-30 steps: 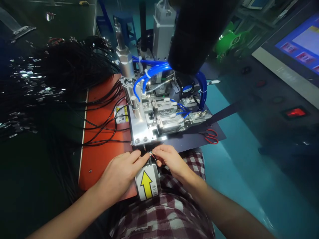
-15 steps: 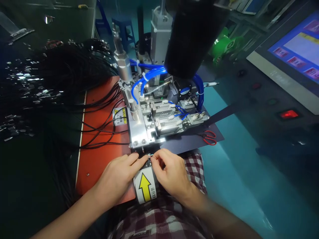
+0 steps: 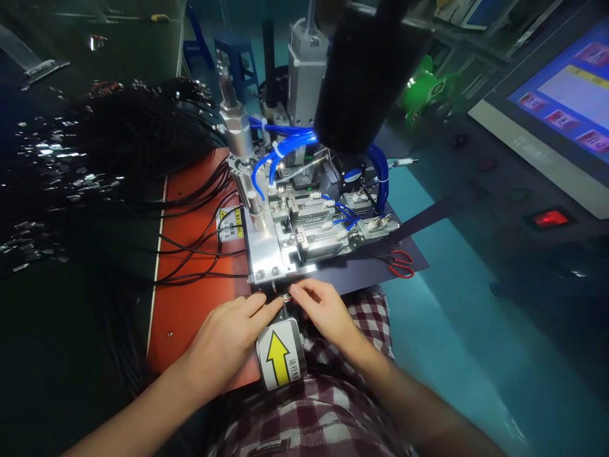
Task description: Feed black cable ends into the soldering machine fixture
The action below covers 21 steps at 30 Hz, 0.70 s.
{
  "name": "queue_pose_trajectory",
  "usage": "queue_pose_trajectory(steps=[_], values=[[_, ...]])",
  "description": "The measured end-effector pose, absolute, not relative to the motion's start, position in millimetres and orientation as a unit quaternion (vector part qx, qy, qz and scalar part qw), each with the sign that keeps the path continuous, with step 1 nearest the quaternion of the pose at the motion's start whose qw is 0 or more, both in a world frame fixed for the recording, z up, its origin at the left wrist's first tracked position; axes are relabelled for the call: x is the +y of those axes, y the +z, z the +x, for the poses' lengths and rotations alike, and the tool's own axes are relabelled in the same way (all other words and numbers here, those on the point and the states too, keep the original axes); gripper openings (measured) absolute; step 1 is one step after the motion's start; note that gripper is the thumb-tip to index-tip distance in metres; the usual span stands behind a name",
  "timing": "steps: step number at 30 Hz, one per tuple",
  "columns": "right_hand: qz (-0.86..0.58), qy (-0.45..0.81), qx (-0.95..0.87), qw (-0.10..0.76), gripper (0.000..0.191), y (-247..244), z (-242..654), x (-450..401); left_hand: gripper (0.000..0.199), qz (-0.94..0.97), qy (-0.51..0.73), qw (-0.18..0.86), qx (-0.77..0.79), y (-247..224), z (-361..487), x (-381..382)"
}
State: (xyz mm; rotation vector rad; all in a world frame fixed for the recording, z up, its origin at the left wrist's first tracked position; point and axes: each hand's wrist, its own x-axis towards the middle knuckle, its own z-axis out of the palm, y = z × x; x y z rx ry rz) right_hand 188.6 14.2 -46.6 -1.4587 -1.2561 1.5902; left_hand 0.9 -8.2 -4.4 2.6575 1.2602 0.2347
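Note:
My left hand (image 3: 228,333) rests low over the orange board's right edge. Its thumb and index finger press together at a small cable end with thin coloured wires (image 3: 286,298). Just right of it, my right hand (image 3: 323,306) pinches at the same fine wires, thumb and index tips close together. The cable end sits at the front of a narrow dark track (image 3: 284,313), below the metal block of a pneumatic machine (image 3: 266,254). Under both hands is a white label with a yellow arrow (image 3: 278,358). The fingers partly hide the wires, and their exact shape is too small to tell.
Black cables (image 3: 190,251) cross the orange board (image 3: 190,317) from a large bundle (image 3: 137,127) at left. Red-handled scissors (image 3: 402,264) lie on the dark plate at right. Blue air tubes (image 3: 295,136) arch over the machine. A touch screen (image 3: 566,95) stands at far right.
My right hand has shifted slightly up, its fingers less curled, uncovering more of the arrow label's right side. My left hand stays nearly in place at the cable end.

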Motion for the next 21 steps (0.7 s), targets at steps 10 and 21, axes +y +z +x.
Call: queue_pose_trajectory(steps=[10,21], values=[[-0.568,0.448,-0.546,0.424,0.013,-41,173,0,0.038,0.895,0.085,0.109,0.424,-4,0,-9],[-0.515,0.731,-0.278,0.351,0.018,-44,181,14,0.033,0.876,0.117,0.164,0.437,-3,1,-5]])
